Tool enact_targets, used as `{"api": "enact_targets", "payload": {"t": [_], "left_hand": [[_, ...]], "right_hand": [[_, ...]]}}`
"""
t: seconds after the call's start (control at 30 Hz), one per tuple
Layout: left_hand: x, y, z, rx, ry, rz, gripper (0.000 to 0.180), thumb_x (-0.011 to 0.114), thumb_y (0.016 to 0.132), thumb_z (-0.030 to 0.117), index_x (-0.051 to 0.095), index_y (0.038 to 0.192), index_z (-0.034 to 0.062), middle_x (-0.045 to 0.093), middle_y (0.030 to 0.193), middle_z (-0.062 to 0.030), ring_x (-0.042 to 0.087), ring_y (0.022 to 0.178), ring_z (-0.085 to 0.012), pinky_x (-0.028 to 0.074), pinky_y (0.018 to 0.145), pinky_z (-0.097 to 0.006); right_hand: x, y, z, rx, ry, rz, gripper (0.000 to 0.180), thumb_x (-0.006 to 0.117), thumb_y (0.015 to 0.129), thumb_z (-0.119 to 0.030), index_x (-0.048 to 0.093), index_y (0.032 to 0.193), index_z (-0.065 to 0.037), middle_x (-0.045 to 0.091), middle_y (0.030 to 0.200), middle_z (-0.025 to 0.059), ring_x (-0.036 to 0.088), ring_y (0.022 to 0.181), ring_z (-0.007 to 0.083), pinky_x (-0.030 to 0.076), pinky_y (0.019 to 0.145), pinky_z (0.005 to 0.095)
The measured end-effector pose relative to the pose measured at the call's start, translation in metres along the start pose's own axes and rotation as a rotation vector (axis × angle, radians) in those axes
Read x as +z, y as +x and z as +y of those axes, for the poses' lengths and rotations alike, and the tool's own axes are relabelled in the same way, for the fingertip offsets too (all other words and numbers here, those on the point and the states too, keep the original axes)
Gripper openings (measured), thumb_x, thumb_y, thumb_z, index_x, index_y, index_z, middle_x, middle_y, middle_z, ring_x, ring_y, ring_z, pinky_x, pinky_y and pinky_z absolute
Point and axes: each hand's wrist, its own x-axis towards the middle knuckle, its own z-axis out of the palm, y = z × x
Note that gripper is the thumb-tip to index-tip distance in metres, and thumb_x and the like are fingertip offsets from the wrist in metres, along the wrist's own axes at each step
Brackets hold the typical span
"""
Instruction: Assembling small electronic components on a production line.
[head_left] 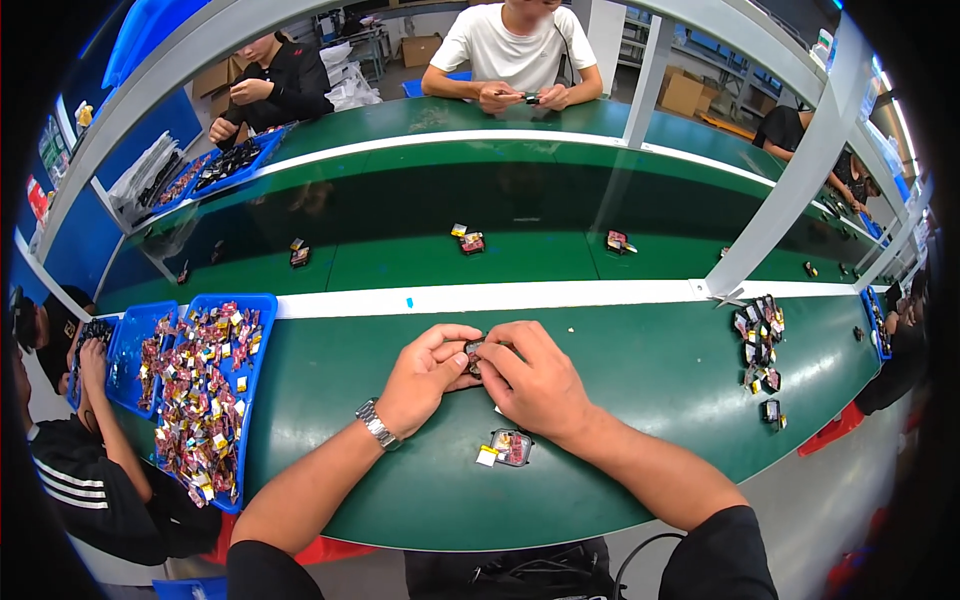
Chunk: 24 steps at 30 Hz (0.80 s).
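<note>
Over the middle of the green table [350,490], my left hand [428,372] and my right hand [535,380] meet around a small dark electronic unit [474,360]. Fingers of both hands are closed on it and hide most of its shape. A metal watch [377,424] is on my left wrist. Just below my hands lies a small grey-black case [514,447] with reddish parts inside. A white and yellow tab [487,455] sticks out at its left side.
At my left stands a blue tray [243,440] heaped with small red, yellow and white parts, beside another blue tray [125,370]. A pile of dark units [760,340] lies right. Beyond a white rail [450,297], several units rest on a green belt. Grey posts [795,190] rise right; co-workers sit around.
</note>
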Motion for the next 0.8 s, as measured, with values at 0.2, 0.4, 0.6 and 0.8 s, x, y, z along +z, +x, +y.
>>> {"api": "enact_targets", "payload": {"t": [0.2, 0.4, 0.6, 0.8], "left_hand": [[0.0011, 0.0, 0.0005, -0.005, 0.007, -0.002, 0.026, 0.046, 0.102, 0.005, 0.048, 0.127, 0.0022, 0.064, 0.117, -0.0102, 0.063, 0.105, -0.015, 0.054, 0.09, -0.03], [-0.0002, -0.0006, -0.0009, 0.0, -0.018, -0.005, 0.025, 0.046, 0.101, 0.006, 0.049, 0.127, 0.0021, 0.064, 0.117, -0.0104, 0.063, 0.106, -0.0163, 0.054, 0.091, -0.032], [0.0017, -0.0004, -0.0002, 0.001, 0.015, 0.0, 0.026, 0.047, 0.101, 0.006, 0.049, 0.126, 0.0015, 0.064, 0.117, -0.0111, 0.063, 0.107, -0.0171, 0.054, 0.092, -0.033], [0.0024, -0.0003, -0.0016, 0.006, -0.016, -0.012, 0.026, 0.048, 0.101, 0.006, 0.048, 0.127, 0.001, 0.063, 0.118, -0.0119, 0.064, 0.106, -0.0183, 0.055, 0.092, -0.034]], "right_hand": [[0.0003, -0.0011, 0.0015, -0.008, -0.019, -0.004, 0.021, 0.074, 0.073, 0.0, 0.067, 0.093, -0.003, 0.061, 0.096, 0.0083, 0.061, 0.085, 0.0245, 0.053, 0.069, 0.0323], [0.0014, -0.0014, 0.0018, -0.031, -0.035, -0.021, 0.02, 0.07, 0.075, -0.001, 0.064, 0.094, -0.001, 0.058, 0.098, 0.0087, 0.06, 0.089, 0.0251, 0.054, 0.069, 0.0341], [0.0012, -0.001, 0.0017, -0.034, -0.043, -0.004, 0.017, 0.07, 0.075, -0.002, 0.066, 0.092, -0.001, 0.059, 0.095, 0.008, 0.06, 0.087, 0.0244, 0.052, 0.069, 0.0344], [0.0026, -0.0036, 0.0052, -0.076, -0.143, 0.007, 0.018, 0.071, 0.075, -0.005, 0.068, 0.093, -0.003, 0.06, 0.094, 0.0073, 0.06, 0.087, 0.0242, 0.051, 0.075, 0.0375]]}}
